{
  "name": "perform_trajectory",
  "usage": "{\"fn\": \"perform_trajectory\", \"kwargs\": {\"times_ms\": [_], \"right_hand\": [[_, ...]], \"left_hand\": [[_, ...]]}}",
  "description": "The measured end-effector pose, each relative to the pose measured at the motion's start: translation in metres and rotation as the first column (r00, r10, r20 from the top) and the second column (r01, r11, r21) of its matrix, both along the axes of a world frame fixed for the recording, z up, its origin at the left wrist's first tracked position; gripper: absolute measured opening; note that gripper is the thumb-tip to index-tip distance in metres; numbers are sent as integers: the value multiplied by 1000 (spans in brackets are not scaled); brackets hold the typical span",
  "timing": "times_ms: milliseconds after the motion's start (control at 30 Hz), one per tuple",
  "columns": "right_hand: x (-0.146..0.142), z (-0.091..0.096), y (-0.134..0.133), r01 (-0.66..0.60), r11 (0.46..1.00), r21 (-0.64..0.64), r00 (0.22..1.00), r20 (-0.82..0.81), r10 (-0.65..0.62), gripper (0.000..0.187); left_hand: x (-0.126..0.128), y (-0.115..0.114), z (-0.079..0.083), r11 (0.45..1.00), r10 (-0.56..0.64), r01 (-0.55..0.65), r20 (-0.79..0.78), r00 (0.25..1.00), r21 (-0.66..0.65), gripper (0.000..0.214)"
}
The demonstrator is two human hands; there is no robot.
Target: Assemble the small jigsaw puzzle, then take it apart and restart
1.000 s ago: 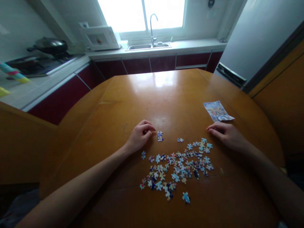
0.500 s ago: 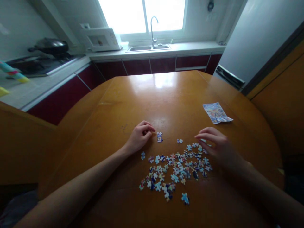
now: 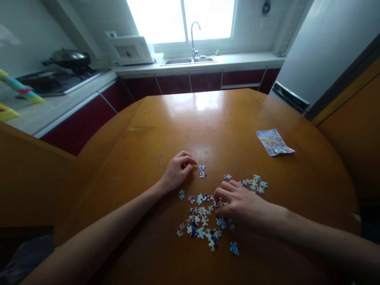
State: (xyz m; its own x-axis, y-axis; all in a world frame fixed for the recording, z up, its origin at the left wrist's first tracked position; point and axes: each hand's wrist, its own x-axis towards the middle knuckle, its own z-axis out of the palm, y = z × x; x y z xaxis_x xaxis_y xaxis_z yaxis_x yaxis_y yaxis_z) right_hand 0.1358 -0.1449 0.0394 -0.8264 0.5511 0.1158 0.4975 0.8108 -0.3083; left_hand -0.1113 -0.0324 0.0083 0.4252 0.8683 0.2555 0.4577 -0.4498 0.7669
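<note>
My left hand [image 3: 176, 172] rests on the table, fingers loosely curled with a gap at the thumb and nothing visible in them. Just right of its fingertips lies a small block of joined jigsaw pieces [image 3: 202, 171]. My right hand [image 3: 237, 200] reaches palm down over the loose pile of jigsaw pieces [image 3: 202, 221], covering part of it. Its thumb and fingers are apart, with pieces under and between them. Single pieces lie apart from the pile: one [image 3: 181, 194] below my left hand, a small one [image 3: 227, 177] above my right, and a light blue one [image 3: 234, 248] at the front.
A creased printed picture sheet [image 3: 274, 141] lies to the right on the wooden table [image 3: 178, 122]. More pieces [image 3: 257, 184] lie beyond my right hand. Behind the table are a sink [image 3: 190, 60], a microwave [image 3: 130, 50], a stove with a pan [image 3: 69, 59] and a fridge [image 3: 320, 51].
My right hand has moved left from the pile's right edge to over its middle. My left hand stays by the joined pieces. The view has shifted slightly.
</note>
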Motion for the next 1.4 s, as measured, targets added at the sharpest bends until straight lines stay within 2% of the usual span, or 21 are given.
{"fn": "perform_trajectory", "kwargs": {"times_ms": [300, 600, 767, 933, 1067, 1133, 1200, 1233, 1300, 1367, 1400], "right_hand": [[-3, 11, 2, -54, 998, -42, 987, 149, 60, 6], [-4, 8, 2, -71, 997, -20, 987, 144, 74, 6], [-8, 15, 2, -66, 997, -32, 985, 158, 70, 8], [-10, 23, 3, -109, 991, -74, 981, 154, 119, 12], [-8, 27, 5, -128, 979, -159, 983, 110, 146, 11], [-5, 29, 10, -56, 974, -218, 997, 42, 67, 11], [-2, 30, 22, 60, 956, -287, 990, -103, -93, 18], [0, 29, 30, 122, 937, -326, 961, -198, -194, 21], [0, 26, 49, 240, 882, -405, 851, -350, -392, 17], [-3, 21, 70, 329, 791, -515, 724, -400, -562, 10], [-5, 18, 80, 324, 746, -582, 685, -400, -609, 8]], "left_hand": [[1, -1, 1, 1000, -1, 1, 16, 1000, 4, 20], [1, -1, 0, 1000, 3, -3, 16, 1000, -2, 19], [2, -2, 1, 1000, 1, -1, 20, 1000, 5, 19], [2, -2, 3, 1000, 5, -5, 16, 1000, 5, 20], [2, -3, 3, 1000, 4, -4, 8, 1000, 6, 21], [2, -4, 3, 1000, 2, -2, 5, 1000, 10, 20], [3, -5, 3, 1000, -8, 8, 1, 1000, 19, 20], [3, -6, 3, 1000, -15, 15, 0, 1000, 26, 19], [3, -7, 4, 999, -31, 31, -9, 999, 38, 19], [3, -8, 4, 998, -40, 41, -24, 999, 53, 19], [2, -8, 4, 997, -43, 45, -34, 999, 62, 19]]}}
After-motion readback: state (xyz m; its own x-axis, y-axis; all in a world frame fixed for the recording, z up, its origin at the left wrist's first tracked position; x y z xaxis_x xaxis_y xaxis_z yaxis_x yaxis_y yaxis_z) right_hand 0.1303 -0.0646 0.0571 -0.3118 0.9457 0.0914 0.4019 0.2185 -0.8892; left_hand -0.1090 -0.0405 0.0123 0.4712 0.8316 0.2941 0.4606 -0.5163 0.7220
